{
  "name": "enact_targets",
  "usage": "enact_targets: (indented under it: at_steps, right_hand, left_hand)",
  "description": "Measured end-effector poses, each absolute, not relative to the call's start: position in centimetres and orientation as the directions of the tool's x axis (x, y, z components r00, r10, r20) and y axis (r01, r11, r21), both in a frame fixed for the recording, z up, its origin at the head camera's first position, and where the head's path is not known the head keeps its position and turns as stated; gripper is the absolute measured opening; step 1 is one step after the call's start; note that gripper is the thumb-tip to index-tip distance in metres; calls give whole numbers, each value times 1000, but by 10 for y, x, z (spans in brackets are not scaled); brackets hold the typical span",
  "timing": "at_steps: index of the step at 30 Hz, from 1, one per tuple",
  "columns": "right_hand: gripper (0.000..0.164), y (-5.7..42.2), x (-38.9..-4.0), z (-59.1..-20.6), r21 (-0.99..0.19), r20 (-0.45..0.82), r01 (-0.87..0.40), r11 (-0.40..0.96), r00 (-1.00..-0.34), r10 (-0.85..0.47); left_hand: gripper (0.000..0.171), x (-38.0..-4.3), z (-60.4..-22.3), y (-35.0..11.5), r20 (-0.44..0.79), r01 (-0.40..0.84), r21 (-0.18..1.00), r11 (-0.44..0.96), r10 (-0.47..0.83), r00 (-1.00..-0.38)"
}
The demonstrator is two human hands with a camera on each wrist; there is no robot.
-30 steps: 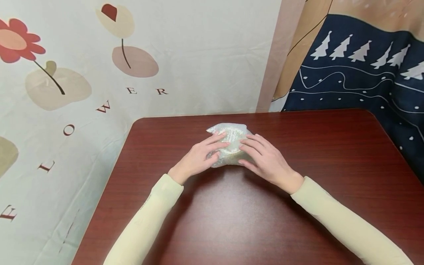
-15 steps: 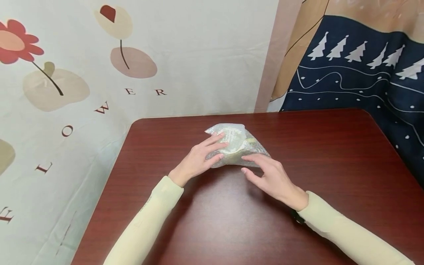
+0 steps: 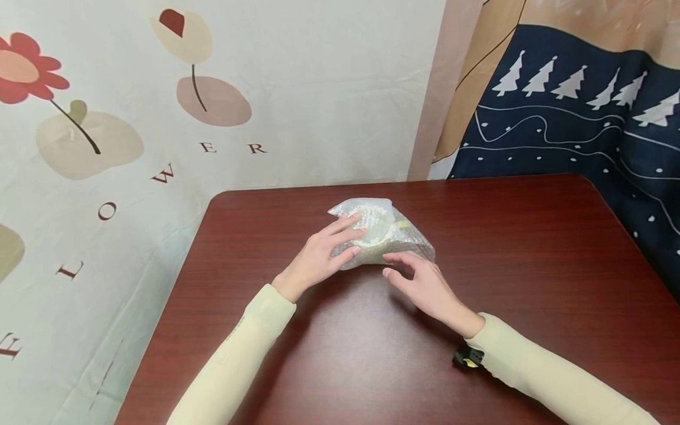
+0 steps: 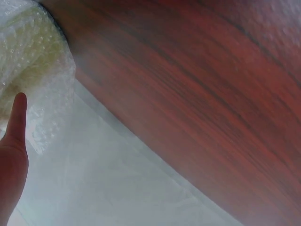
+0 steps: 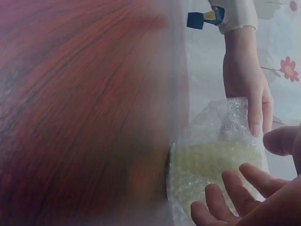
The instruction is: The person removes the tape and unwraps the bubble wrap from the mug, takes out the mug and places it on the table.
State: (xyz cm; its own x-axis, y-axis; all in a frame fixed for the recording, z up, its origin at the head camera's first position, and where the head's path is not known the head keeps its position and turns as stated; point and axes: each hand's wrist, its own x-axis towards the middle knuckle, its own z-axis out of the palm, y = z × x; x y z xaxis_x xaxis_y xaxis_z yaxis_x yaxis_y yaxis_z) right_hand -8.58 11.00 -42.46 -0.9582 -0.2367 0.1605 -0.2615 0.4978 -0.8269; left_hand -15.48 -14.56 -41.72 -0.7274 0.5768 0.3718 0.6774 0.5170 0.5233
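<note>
On the far left hangs a pale cloth printed with a red flower, round beige blooms and scattered letters. It falls just behind the dark reddish-brown wooden surface.

A pale yellow sleeve leads up to the left hand, which rests on the left side of a bubble-wrapped bundle. Its fingers lie straight and slightly spread over the wrap, pressing on it rather than curling round it. In the left wrist view only one fingertip shows, laid against the bubbly plastic, so that view says little about the rest of the hand.

The bundle lies on the surface near the middle of its far half, a little way in from the back edge. Through the clear wrap a pale yellow-green thing shows; what it is cannot be told.

The right hand sits at the bundle's near right corner. Its fingers are relaxed and a little apart, the tips touching or just short of the wrap's lower edge; the right wrist view suggests they are loosely bent close against the plastic, gripping nothing. A small black and yellow device sits at the right wrist, at the cuff of the other sleeve.

On the far right hangs a dark blue cloth with white fir trees.
</note>
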Motion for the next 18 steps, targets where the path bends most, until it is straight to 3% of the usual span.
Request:
enact_targets:
  at_steps: [9, 13, 18]
  right_hand:
    - [39, 107, -95, -421, -910, 4, -97, 403, -974, -224]
    - [42, 104, -98, -420, -975, -161, 110, 192, -948, -275]
    - [47, 104, -99, -420, -930, -320, 361, -62, -883, -342]
  left_hand:
    - [39, -152, -417, -144, 369, 666, 514, 541, 562, -740]
    - [39, -152, -418, -145, 367, 665, 519, 537, 563, -741]
    - [39, -153, -418, -146, 369, 672, 516, 531, 570, -734]
